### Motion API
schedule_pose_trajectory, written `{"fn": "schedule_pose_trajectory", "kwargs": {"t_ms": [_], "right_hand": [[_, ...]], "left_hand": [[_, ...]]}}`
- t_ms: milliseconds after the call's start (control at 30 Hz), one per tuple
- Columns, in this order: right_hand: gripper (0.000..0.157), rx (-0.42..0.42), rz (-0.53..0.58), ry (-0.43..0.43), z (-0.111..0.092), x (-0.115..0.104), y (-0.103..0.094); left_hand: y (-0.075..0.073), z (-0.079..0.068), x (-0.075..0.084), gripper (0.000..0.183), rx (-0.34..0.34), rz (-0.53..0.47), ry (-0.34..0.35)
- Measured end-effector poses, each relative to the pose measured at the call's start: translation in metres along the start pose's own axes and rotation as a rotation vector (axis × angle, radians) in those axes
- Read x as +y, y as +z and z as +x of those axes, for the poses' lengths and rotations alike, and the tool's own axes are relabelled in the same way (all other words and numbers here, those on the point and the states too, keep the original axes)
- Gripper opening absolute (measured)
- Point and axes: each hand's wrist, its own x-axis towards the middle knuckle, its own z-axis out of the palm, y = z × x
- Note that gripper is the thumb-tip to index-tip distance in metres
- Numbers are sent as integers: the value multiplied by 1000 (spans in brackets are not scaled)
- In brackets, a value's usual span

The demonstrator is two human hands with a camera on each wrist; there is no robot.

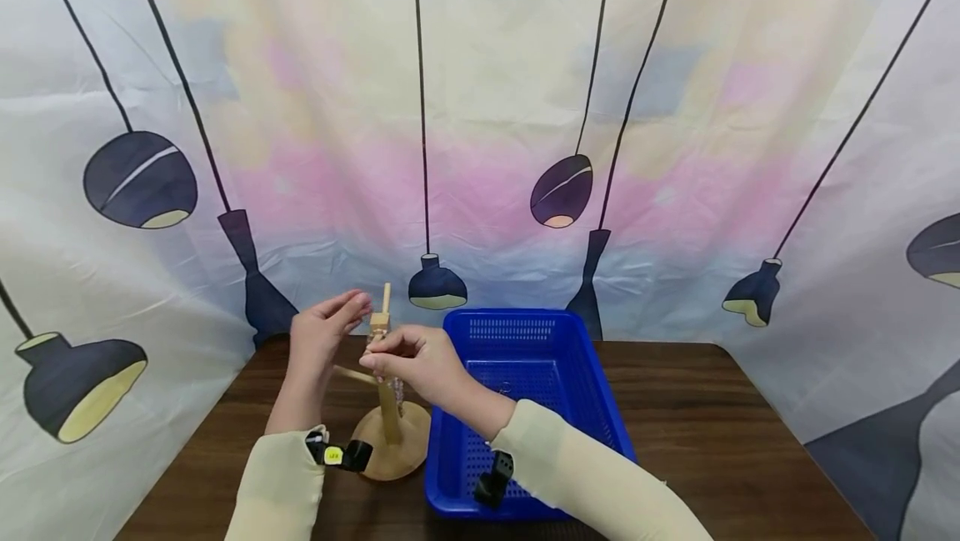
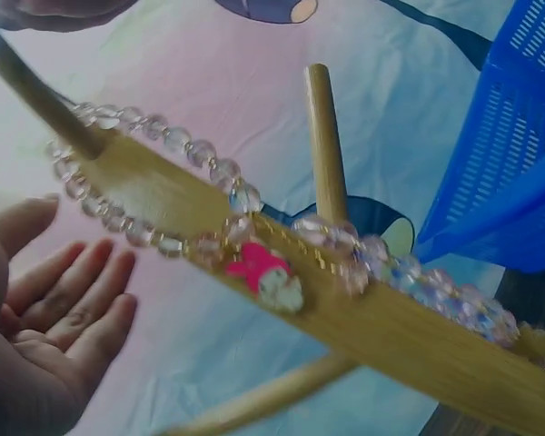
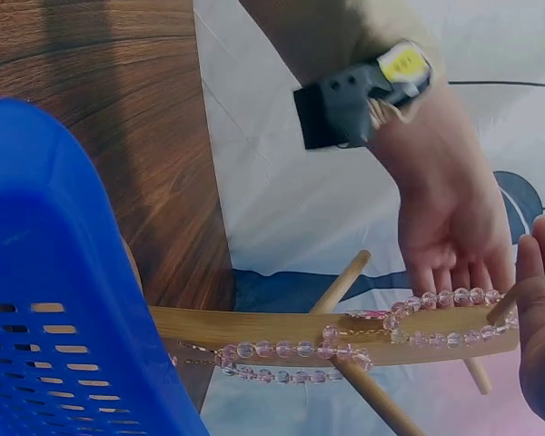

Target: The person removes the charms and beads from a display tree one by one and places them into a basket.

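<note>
A wooden stand [image 1: 387,408] with a round base and thin pegs stands on the table left of the blue basket [image 1: 525,408]. A clear bead bracelet [image 2: 154,182] with a pink charm [image 2: 259,268] is looped over an upper peg and lies along the post [image 3: 282,325]. My right hand [image 1: 408,362] reaches over the basket, its curled fingertips [image 3: 536,300] pinching the bracelet's loop at that peg's end. My left hand [image 1: 326,328] hovers just left of the post, fingers [image 2: 73,300] straight, palm towards the stand, holding nothing.
The basket looks empty inside and fills the table's middle. A printed curtain [image 1: 480,149] hangs close behind the table. Bare dark wood [image 1: 712,424] shows to the right of the basket.
</note>
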Motion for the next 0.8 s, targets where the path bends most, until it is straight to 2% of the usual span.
{"fn": "schedule_pose_trajectory", "kwargs": {"t_ms": [67,200,267,333,433,667,800], "right_hand": [[15,4,1,-8,0,0,0],[15,4,3,-5,0,1,0],[17,-1,-4,-5,0,1,0],[19,-6,-10,-7,0,0,0],[18,-5,-19,-14,0,0,0],[17,2,-26,-15,-1,0,1],[17,4,-28,-8,0,0,2]], "left_hand": [[-2,-6,-6,53,92,-131,49],[-7,-18,-26,20,263,-415,92],[-11,-25,-36,15,306,-552,69],[-14,-30,-45,21,315,-615,42],[-16,-36,-55,21,289,-647,-2],[-7,-42,-73,24,229,-543,-72],[-3,-44,-81,25,193,-548,-112]]}}
